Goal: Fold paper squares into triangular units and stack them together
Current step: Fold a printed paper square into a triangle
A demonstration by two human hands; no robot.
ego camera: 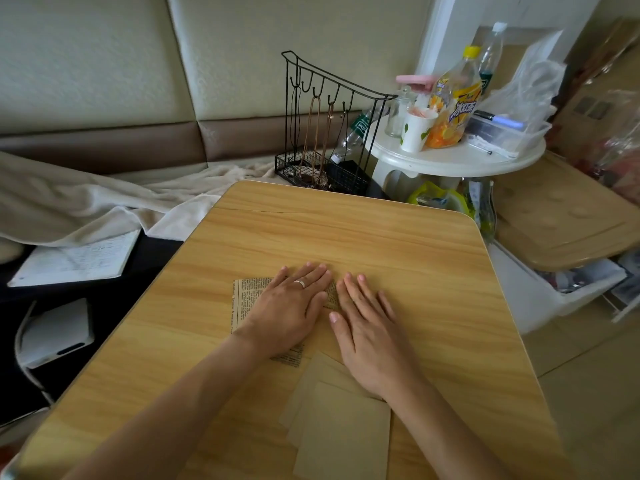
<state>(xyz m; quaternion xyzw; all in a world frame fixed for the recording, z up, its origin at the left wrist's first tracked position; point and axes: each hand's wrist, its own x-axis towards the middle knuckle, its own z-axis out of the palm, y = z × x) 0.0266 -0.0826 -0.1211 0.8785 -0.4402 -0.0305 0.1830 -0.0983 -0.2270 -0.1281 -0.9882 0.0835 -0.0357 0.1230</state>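
Both hands flat on wooden table (346, 230), palms down, nothing gripped.

Left hand (287, 306): fingers (317, 271) straight, lightly spread, pressing down on printed paper square (247, 296). Ring (300, 284) on one finger. Newsprint-style sheet mostly hidden under palm; left edge sticking out beyond the little-finger side, a corner showing under the heel of the hand near the wrist, a thin strip visible between thumb and the right fingertips.

Right hand (370, 337): fingers straight and together, thumb out toward left thumb, tips just beside left-hand fingertips. Pressing flat; fingertips apparently touching right edge of printed sheet, exact contact hard to tell. Wrist lying over top of plain tan paper squares (341, 431).

Tan squares: loose overlapping pile, behind both wrists, nearer the body than any fingertip, unfolded as far as visible.

Beyond fingertips, off table: black wire rack (322, 133) with hooks, round white side table (450, 157) carrying yellow-labelled bottle (453, 105), paper cup (415, 128), clear plastic box (509, 133). Left of little finger, well apart: notebook (76, 261) on dark surface, cream blanket (104, 202).
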